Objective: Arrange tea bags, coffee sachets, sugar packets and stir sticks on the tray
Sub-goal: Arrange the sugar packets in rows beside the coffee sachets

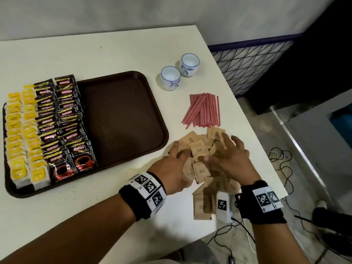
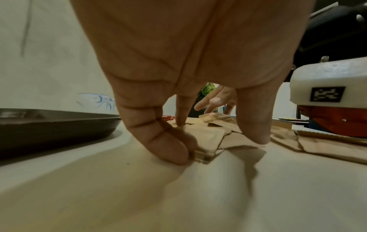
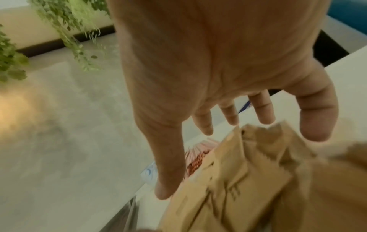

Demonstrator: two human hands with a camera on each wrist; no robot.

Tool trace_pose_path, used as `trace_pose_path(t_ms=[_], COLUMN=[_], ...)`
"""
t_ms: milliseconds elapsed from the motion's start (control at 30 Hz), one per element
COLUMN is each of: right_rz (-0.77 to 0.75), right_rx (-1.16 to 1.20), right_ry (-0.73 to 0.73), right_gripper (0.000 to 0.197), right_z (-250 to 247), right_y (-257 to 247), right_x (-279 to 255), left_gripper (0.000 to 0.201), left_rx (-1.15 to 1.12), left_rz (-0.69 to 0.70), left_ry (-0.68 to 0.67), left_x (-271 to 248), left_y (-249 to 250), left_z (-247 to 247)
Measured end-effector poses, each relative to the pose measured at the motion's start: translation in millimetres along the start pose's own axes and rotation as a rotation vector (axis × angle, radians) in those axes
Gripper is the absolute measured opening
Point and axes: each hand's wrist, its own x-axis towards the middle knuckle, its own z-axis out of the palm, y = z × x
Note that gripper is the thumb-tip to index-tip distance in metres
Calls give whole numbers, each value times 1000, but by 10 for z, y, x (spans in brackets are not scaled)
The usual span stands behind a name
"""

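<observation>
Best to square loose brown paper sugar packets (image 1: 200, 151) first: left hand (image 1: 172, 168) pinching some, right hand (image 1: 231, 159) spread flat; then into dark brown plastic tray (image 1: 122, 119) at 9 o'clock.

sugar packets (image 1: 200, 168) partly under hands, packet print unreadable, tray (image 1: 123, 111) left edge cropped

Brown tray (image 1: 122, 111), yellow tea bags (image 1: 18, 138), tan sugar packets (image 1: 200, 149), seemingly red-and-white-striped stir sticks (image 1: 203, 109).

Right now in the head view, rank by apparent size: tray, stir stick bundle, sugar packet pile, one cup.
1. tray, clearly largest.
2. sugar packet pile, though both hands cover part of it, so its full extent is unsure.
3. stir stick bundle.
4. nearer cup, smallest; the two cups look alike.
</observation>
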Motion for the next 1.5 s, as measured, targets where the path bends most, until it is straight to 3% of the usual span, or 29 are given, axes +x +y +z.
trace_pose_path(t_ms=[167,400,533,700,900,1500], right_rz=[67,48,-37,-83,-235,-509], right_rx=[129,95,-72,-189,-274,-426], right_ry=[83,-106,-148,-80,-57,-91], right_gripper=[131,146,137,152,144,131], right_z=[-200,125,435,565,674,1293], right_y=[508,978,940,827,712,145], right_x=[-315,-876,-910,-774,-636,-841], left_gripper=[89,91,105,118,106,99], left_rx=[55,123,166,239,251,193], left_rz=[15,127,163,130,84,-9], left_ry=[74,91,37,-85,-154,-108], left_x=[5,175,299,416,344,-456], left_y=[23,243,367,404,286,-498], left_z=[-69,-169,-70,87,169,244])
